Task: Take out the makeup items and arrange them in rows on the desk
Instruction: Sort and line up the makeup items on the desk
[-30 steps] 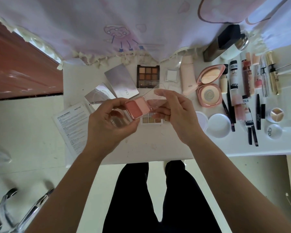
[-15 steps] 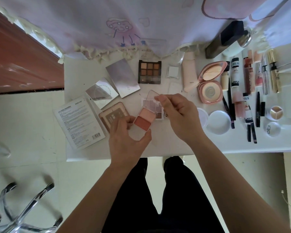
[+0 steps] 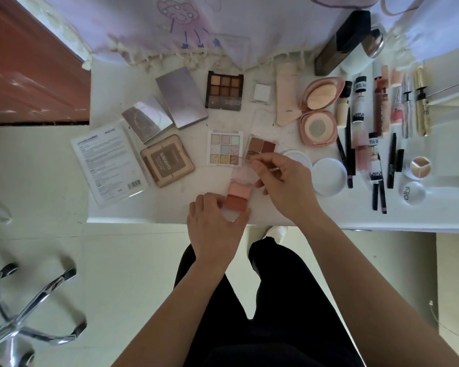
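Note:
A two-tone pink and coral blush compact (image 3: 237, 197) lies on the white desk (image 3: 133, 210) near its front edge. My left hand (image 3: 214, 223) grips the compact's lower end. My right hand (image 3: 284, 186) pinches its clear lid (image 3: 245, 172), which stands open above the pans. Behind them lie a pastel nine-pan palette (image 3: 224, 151) and a brown four-pan palette (image 3: 261, 148), partly covered by my right fingers. A dark nine-pan palette (image 3: 224, 90) sits further back.
Two silver compacts (image 3: 182, 98) and a tan case (image 3: 167, 160) lie left of centre, beside a printed leaflet (image 3: 108, 165). An open pink cushion compact (image 3: 318, 112), white round lids (image 3: 329, 176), pencils and tubes (image 3: 376, 109) fill the right side. A chair base (image 3: 24, 313) stands lower left.
Both hands brought the blush compact down from mid-air to the desk near the front edge. The pastel and brown palettes behind it have come into view.

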